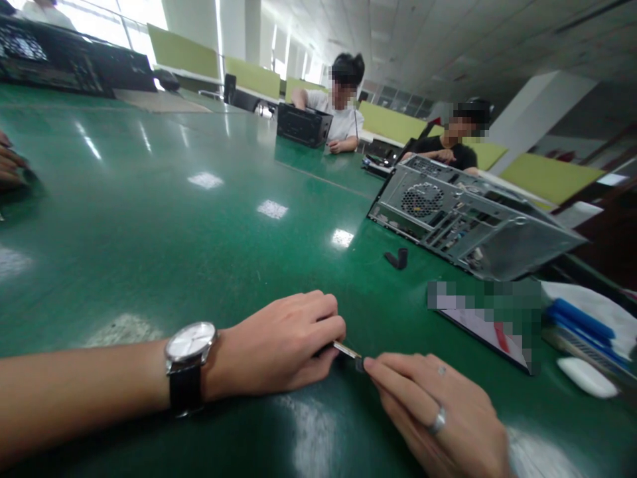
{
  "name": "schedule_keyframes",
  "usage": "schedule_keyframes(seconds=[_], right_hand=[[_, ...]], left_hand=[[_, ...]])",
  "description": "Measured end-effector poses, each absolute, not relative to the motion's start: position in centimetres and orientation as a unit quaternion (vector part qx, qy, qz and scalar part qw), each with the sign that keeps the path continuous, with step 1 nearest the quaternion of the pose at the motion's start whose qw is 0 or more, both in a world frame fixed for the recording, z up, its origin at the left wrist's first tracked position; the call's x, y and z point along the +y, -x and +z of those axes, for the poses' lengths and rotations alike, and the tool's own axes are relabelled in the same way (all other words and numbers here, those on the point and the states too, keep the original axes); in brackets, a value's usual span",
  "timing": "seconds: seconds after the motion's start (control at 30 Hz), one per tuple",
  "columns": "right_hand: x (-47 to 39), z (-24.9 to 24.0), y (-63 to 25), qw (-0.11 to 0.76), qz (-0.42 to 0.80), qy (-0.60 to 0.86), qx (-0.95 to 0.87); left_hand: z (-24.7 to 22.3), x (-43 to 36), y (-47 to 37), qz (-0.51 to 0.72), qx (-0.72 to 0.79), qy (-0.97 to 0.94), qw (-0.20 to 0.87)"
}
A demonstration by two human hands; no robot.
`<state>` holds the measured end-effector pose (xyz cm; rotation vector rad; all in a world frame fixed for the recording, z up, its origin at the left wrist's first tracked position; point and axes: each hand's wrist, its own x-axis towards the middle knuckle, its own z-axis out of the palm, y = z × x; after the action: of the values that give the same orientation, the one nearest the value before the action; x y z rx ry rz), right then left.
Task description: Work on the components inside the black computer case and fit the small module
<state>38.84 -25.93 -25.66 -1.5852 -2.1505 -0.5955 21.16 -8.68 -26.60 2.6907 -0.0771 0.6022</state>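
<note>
My left hand [293,345], with a watch on its wrist, is closed around one end of a thin, light metallic strip [347,349]. A small dark piece [359,364] sits at the strip's other end. The fingertips of my right hand [438,411], which wears rings, pinch that dark piece from the right. Both hands are low over the green table, close together. The rest of the strip is hidden inside my left fist, so its exact kind cannot be made out. Beyond my hands lies a bent black piece [397,258] on the table.
An open computer case [448,216] lies at the right, with a dark flat phone-like object [485,325] nearer me. A white mouse-shaped object [587,377] and blue items [582,322] are at the far right. Two people work across the green table [164,245], one at a black case [303,125].
</note>
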Motion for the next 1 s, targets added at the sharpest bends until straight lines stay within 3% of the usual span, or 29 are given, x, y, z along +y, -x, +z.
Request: schedule_keyframes(seconds=[1.0], right_hand=[[-26.59, -26.09, -38.78, 0.168, -0.238, 0.569, -0.769]], left_hand=[[-26.86, -8.47, -21.18, 0.2, -0.086, -0.966, 0.141]])
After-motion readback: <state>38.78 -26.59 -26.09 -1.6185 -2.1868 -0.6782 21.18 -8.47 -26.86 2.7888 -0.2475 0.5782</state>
